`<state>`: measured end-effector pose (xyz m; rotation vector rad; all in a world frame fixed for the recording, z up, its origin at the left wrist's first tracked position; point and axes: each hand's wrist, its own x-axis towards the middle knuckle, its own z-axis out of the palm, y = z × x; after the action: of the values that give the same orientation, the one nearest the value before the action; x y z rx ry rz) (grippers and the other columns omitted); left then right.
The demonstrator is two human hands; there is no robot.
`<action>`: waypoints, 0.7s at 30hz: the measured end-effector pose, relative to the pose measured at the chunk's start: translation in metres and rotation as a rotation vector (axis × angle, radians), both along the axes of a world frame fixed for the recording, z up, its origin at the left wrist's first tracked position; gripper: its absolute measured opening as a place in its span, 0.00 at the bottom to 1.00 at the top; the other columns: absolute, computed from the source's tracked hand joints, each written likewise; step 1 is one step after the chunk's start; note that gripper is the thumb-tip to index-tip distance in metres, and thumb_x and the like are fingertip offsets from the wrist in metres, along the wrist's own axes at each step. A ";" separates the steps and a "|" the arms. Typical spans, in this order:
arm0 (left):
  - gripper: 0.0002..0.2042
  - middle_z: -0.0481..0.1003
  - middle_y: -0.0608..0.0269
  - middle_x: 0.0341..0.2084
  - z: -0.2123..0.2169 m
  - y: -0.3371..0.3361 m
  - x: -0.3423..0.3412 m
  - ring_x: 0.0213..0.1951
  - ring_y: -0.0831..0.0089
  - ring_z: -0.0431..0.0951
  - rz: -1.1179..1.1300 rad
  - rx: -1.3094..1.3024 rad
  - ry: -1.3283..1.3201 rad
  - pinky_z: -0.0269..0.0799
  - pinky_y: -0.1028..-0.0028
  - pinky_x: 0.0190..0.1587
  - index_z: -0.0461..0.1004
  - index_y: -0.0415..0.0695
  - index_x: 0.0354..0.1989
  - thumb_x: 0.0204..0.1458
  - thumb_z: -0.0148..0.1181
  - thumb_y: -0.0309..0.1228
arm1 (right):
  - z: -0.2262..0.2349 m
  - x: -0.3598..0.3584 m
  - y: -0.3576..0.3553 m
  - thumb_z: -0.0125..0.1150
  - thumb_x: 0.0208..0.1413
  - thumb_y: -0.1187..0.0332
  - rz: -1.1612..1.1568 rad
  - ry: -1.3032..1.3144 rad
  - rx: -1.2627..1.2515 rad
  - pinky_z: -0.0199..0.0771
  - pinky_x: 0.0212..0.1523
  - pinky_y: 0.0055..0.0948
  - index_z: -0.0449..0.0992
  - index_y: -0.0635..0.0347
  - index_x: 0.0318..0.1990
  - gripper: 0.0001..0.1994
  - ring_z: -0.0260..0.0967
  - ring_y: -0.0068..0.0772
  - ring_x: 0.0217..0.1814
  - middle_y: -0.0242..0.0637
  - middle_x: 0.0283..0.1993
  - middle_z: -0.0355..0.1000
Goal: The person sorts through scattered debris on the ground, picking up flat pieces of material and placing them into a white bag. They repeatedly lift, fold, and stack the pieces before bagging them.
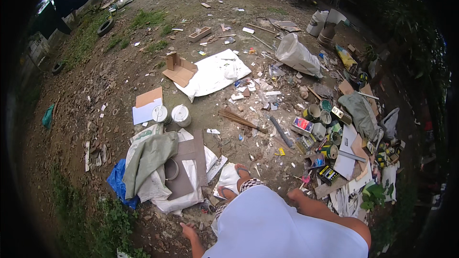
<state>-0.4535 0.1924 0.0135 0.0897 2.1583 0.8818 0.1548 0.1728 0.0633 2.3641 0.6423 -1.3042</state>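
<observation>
My left hand [189, 231] hangs low beside my body, a finger or thumb stretched out, with nothing seen in it. Closest to it are bare soil and the lower edge of a pile of white and grey-green sacks [152, 162]. On the other side, my right hand [296, 195] is held out from my white shirt [275, 224]; its fingers show only in part, look loose, and no object is seen in them. Ahead of that hand lie paint tins [329, 151], a black-and-yellow box [328, 175] and white board pieces [345, 165]. My sandalled feet [242, 171] stand on a white sheet.
A stick broom [241, 120] and a dark grey tube [281, 132] lie amid scattered scraps. Two white buckets [180, 115] stand left of them. Farther off are a white sheet [215, 74] with an open cardboard box [180, 69], and a large white sack [299, 56].
</observation>
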 end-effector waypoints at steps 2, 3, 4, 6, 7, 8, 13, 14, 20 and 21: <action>0.39 0.78 0.50 0.26 0.001 -0.024 0.010 0.25 0.62 0.76 0.071 -0.001 -0.070 0.73 0.68 0.28 0.76 0.31 0.39 0.68 0.36 0.62 | -0.010 0.018 0.015 0.57 0.50 0.56 0.048 0.065 -0.023 0.74 0.60 0.43 0.84 0.64 0.45 0.23 0.77 0.52 0.58 0.54 0.52 0.79; 0.39 0.78 0.49 0.27 -0.001 -0.034 0.014 0.26 0.62 0.76 0.102 -0.022 -0.095 0.73 0.68 0.28 0.76 0.30 0.39 0.68 0.35 0.62 | -0.017 0.024 0.021 0.57 0.50 0.56 0.063 0.098 -0.040 0.74 0.60 0.43 0.84 0.64 0.44 0.22 0.77 0.52 0.57 0.53 0.51 0.80; 0.39 0.78 0.49 0.27 -0.004 -0.039 0.020 0.26 0.61 0.77 0.124 -0.035 -0.123 0.73 0.67 0.28 0.76 0.30 0.39 0.68 0.35 0.62 | -0.030 0.031 0.033 0.58 0.51 0.55 0.134 0.023 0.074 0.76 0.54 0.43 0.84 0.63 0.38 0.19 0.78 0.49 0.50 0.50 0.44 0.80; 0.40 0.78 0.49 0.27 0.001 -0.042 0.045 0.26 0.61 0.77 0.160 -0.084 -0.162 0.74 0.66 0.29 0.76 0.30 0.39 0.68 0.35 0.62 | -0.053 0.055 0.069 0.60 0.54 0.54 0.267 -0.137 0.307 0.78 0.43 0.41 0.84 0.62 0.25 0.19 0.81 0.43 0.34 0.44 0.30 0.82; 0.40 0.78 0.50 0.27 0.005 -0.044 0.054 0.26 0.61 0.77 0.178 -0.112 -0.166 0.74 0.66 0.29 0.76 0.30 0.39 0.68 0.34 0.62 | -0.053 0.063 0.092 0.63 0.54 0.55 0.220 -0.128 0.414 0.78 0.41 0.40 0.84 0.61 0.24 0.17 0.81 0.41 0.32 0.42 0.29 0.82; 0.40 0.78 0.50 0.26 0.007 -0.045 0.063 0.26 0.61 0.77 0.161 -0.125 -0.182 0.74 0.66 0.29 0.76 0.30 0.39 0.68 0.34 0.63 | -0.049 0.070 0.120 0.65 0.54 0.56 0.175 -0.114 0.517 0.77 0.39 0.40 0.83 0.61 0.24 0.16 0.80 0.39 0.30 0.40 0.27 0.81; 0.41 0.80 0.50 0.29 0.023 -0.013 0.089 0.26 0.60 0.77 0.003 -0.092 -0.110 0.74 0.65 0.31 0.78 0.29 0.41 0.68 0.31 0.62 | -0.044 0.099 0.218 0.68 0.55 0.60 -0.027 -0.056 0.765 0.71 0.26 0.38 0.79 0.64 0.25 0.15 0.74 0.32 0.23 0.42 0.22 0.76; 0.41 0.80 0.50 0.29 0.026 -0.006 0.098 0.27 0.60 0.77 -0.043 -0.072 -0.067 0.75 0.65 0.31 0.78 0.30 0.41 0.68 0.31 0.62 | -0.047 0.103 0.230 0.67 0.55 0.60 -0.089 -0.022 0.729 0.70 0.25 0.38 0.78 0.64 0.24 0.15 0.74 0.32 0.23 0.41 0.21 0.76; 0.41 0.79 0.49 0.28 0.052 0.005 0.071 0.28 0.60 0.77 0.023 -0.001 -0.016 0.76 0.64 0.33 0.78 0.30 0.40 0.68 0.32 0.63 | -0.075 0.070 0.225 0.65 0.56 0.56 -0.009 0.129 0.493 0.70 0.22 0.38 0.80 0.63 0.25 0.17 0.74 0.33 0.21 0.41 0.22 0.76; 0.42 0.79 0.48 0.28 0.049 0.001 0.069 0.28 0.60 0.77 0.043 0.030 -0.026 0.76 0.63 0.33 0.78 0.30 0.40 0.67 0.32 0.64 | -0.091 0.069 0.212 0.65 0.56 0.55 0.096 0.113 0.481 0.71 0.23 0.38 0.81 0.63 0.26 0.18 0.74 0.33 0.22 0.41 0.22 0.77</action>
<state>-0.3850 0.1930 0.0625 0.0470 2.1302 0.9348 0.2239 0.3852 -0.0281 2.5924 1.2046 -1.3672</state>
